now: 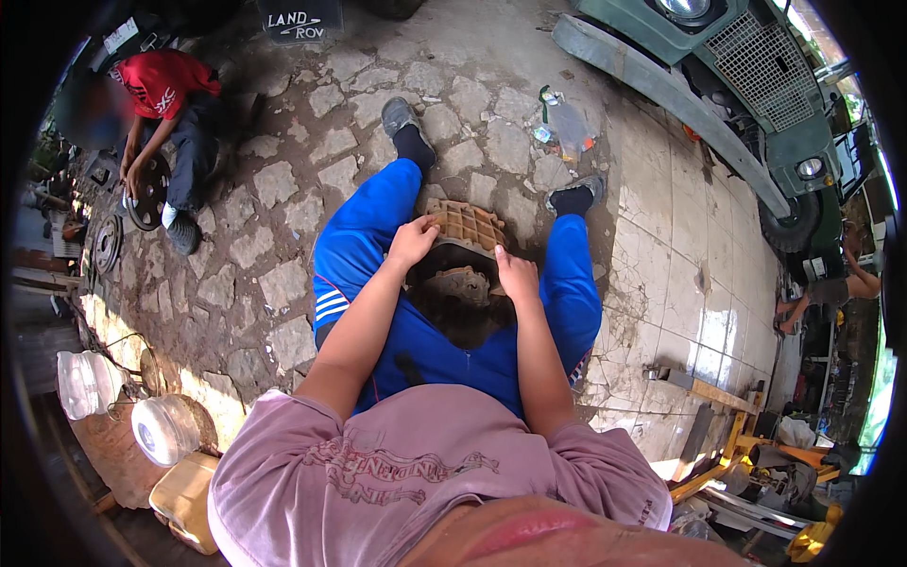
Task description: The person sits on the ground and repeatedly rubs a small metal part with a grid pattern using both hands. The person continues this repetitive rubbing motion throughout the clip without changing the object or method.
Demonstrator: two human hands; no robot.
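Observation:
Between my spread legs stands a ribbed, rust-brown cast metal housing [470,223], its grid of ribs on the far side and its hollow toward me. My left hand [414,241] grips the housing's rim at the left, fingers bent over the edge. On the right side of the rim, my right hand [517,272] has its thumb up at the edge; its other fingers are mostly hidden. Inside the hollow sits a rough greyish-brown metal part [458,285]. Dark shadow hides the lower part of the cavity.
At the left, a person in a red shirt [162,83] handles a round metal plate [147,194]. Clear plastic containers [165,430] and a yellowish jerrycan [186,501] stand lower left. A green vehicle's bumper [671,109] juts in upper right. Litter [570,128] lies on the stone paving.

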